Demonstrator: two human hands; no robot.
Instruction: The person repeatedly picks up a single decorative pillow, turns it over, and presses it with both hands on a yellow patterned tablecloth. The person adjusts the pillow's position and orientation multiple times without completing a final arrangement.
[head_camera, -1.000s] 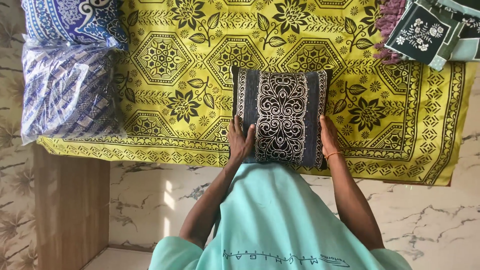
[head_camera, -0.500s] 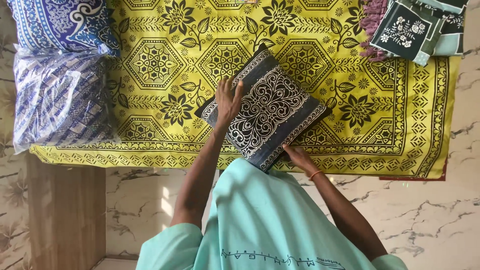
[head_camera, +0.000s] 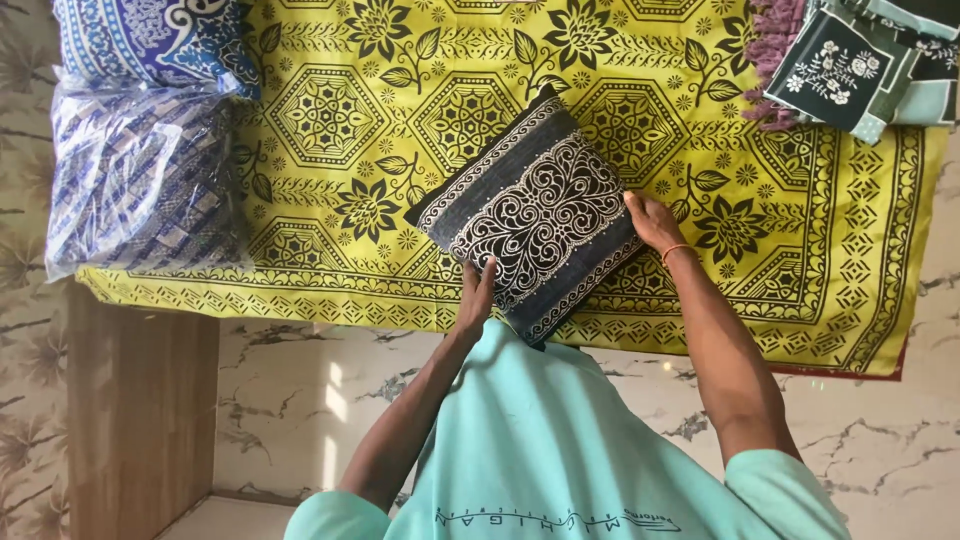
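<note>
Left of the cushion (head_camera: 535, 215), a plastic-wrapped blue bundle (head_camera: 140, 185) lies on the yellow printed cloth (head_camera: 330, 120); the left hand (head_camera: 475, 295) grips the cushion's near edge, the right hand (head_camera: 652, 222) presses its right edge, steadying it cornerwise; folded green fabric (head_camera: 850, 60) lies far right.

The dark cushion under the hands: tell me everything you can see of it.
The dark cushion is square and plump, of charcoal fabric with a wide cream scrollwork band and narrow patterned borders. It lies turned cornerwise on the yellow printed cloth. The left hand grips its near-left edge; the right hand presses its right edge.
</note>
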